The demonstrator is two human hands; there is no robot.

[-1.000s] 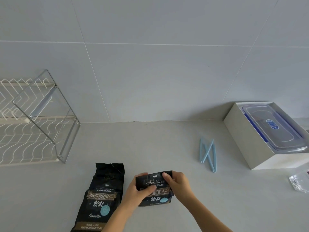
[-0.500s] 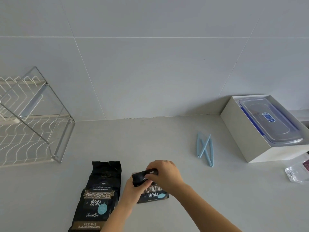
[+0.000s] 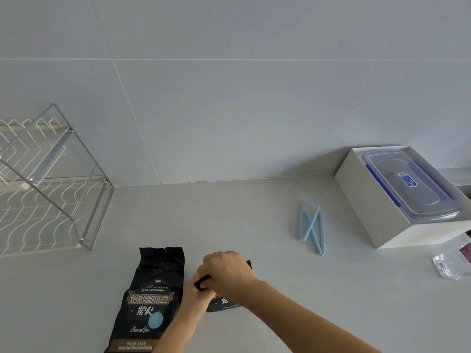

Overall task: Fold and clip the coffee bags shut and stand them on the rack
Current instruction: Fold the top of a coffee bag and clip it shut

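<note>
Head view: both hands are clamping the folded coffee bag [image 3: 222, 303] on the tabletop [image 3: 242, 220] at six o'clock, right hand [image 3: 226, 272] arching knuckles-up over left hand [image 3: 195, 294].

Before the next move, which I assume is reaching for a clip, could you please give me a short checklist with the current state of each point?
1. Fold held down: right hand and left hand both grip the rolled top of the folded coffee bag. Ok.
2. Fold tight and even: hidden under the hands. Cannot tell.
3. Clips available: blue clips lie loose on the counter, to the right of the bag, with nothing in the way. Ok.
4. A hand free to fetch one: both are busy. Not ok.
5. Second coffee bag: lies flat, top unfolded, no clip. Not ok.
6. Rack: the shelves in view hold nothing. Ok.
</note>
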